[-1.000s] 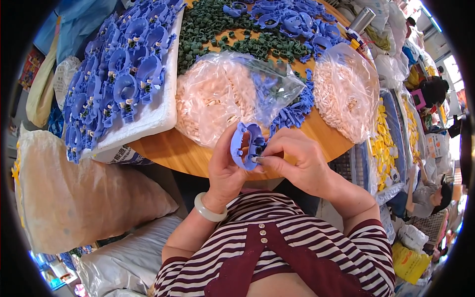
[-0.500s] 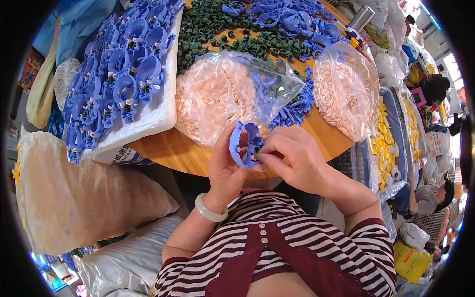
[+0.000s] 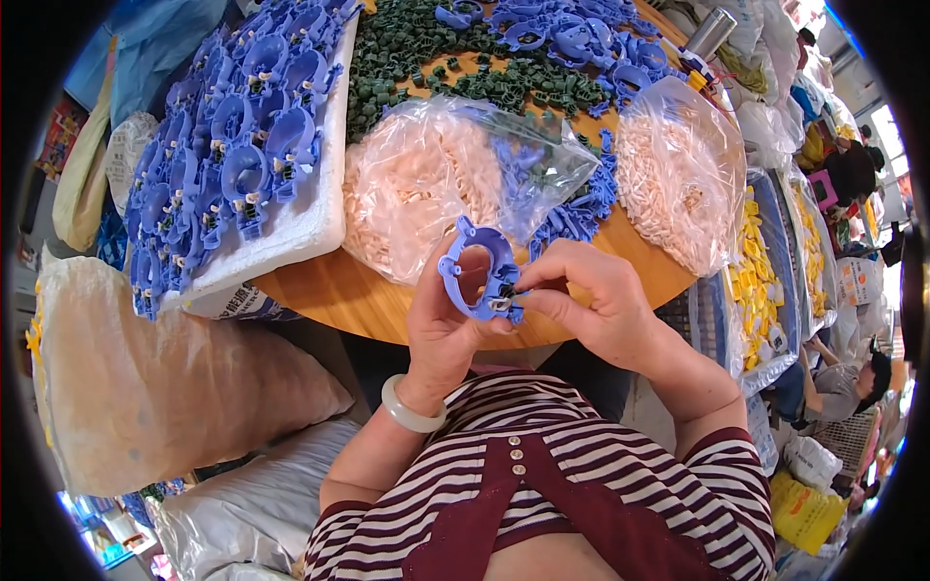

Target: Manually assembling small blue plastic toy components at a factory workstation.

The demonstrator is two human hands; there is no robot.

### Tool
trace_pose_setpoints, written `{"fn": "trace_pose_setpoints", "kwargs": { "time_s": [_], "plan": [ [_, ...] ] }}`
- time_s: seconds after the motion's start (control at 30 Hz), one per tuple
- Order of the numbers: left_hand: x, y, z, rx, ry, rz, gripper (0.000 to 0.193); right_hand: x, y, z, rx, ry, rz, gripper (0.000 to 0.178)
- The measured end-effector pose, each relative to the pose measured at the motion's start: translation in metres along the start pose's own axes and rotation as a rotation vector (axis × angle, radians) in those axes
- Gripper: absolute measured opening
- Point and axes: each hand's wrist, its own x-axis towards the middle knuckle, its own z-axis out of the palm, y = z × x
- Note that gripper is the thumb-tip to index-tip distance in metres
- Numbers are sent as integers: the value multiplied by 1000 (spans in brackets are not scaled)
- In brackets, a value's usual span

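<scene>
In the head view, my left hand [image 3: 446,334] grips a periwinkle-blue plastic ring piece [image 3: 451,275] above the near edge of the round wooden counter [image 3: 325,290]. My right hand [image 3: 599,302] touches its right side with the fingertips, beside small dark-green and pale parts [image 3: 503,301]; I cannot tell whether it pinches anything. I judge this a fitting step; the next move calls for a steady left hold and careful fingertip pressure

From the wearer's head, the fisheye looks down: hands [image 3: 603,315] close, at mid-frame, table [image 3: 325,293] across upper middle, shirt [image 3: 450,455] along bottom edge
</scene>
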Motion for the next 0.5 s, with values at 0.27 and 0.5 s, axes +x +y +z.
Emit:
{"fn": "trace_pose_setpoints", "kwargs": {
  "time_s": [0.27, 0.5],
  "plan": [
    [5, -1, 6, -31, -12, 21, 75, 1, 7, 1, -222, -26, -245, 6],
    [11, -1, 14, -310, -24, -144, 61, -4, 12, -42, 70, 173, -44, 4]
  ]
}}
